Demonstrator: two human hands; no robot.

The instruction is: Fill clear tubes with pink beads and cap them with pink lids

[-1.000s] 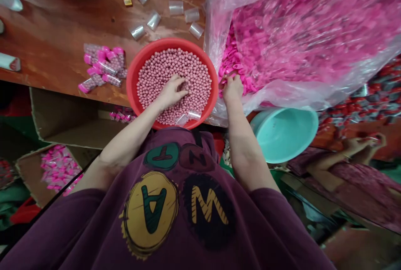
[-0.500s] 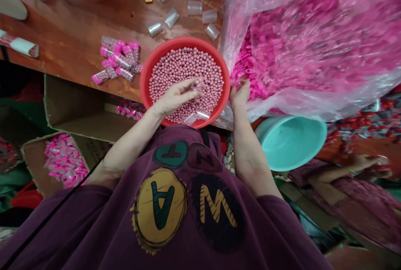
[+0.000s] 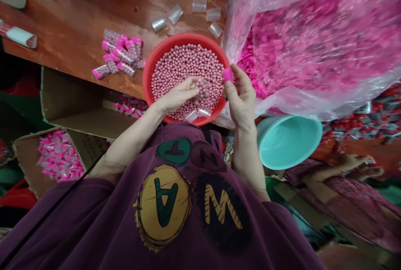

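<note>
Over a red basin [image 3: 146, 79] full of pink beads [image 3: 184, 63], my left hand [image 3: 181, 94] is closed on a small clear plastic tube [image 3: 202, 88] with pink beads in it. A bright pink cap [image 3: 228, 74] is pinched between the thumb and fingers of my right hand [image 3: 242, 94], above the basin's right rim. Cap and tube are apart. Two clear tubes [image 3: 197, 114] lie on the beads at the basin's near side.
Filled, pink-capped tubes [image 3: 120, 55] lie left of the basin, clear tubes [image 3: 175, 14] beyond it. Right are a plastic bag of pink caps [image 3: 300, 49] and a turquoise basin [image 3: 290, 142]. Cardboard boxes [image 3: 77, 111] stand lower left. Another person's hands [image 3: 360, 167] show at far right.
My right hand has come out of the pink caps and moved left to the red basin with one cap. My left hand stays over the beads with the tube.
</note>
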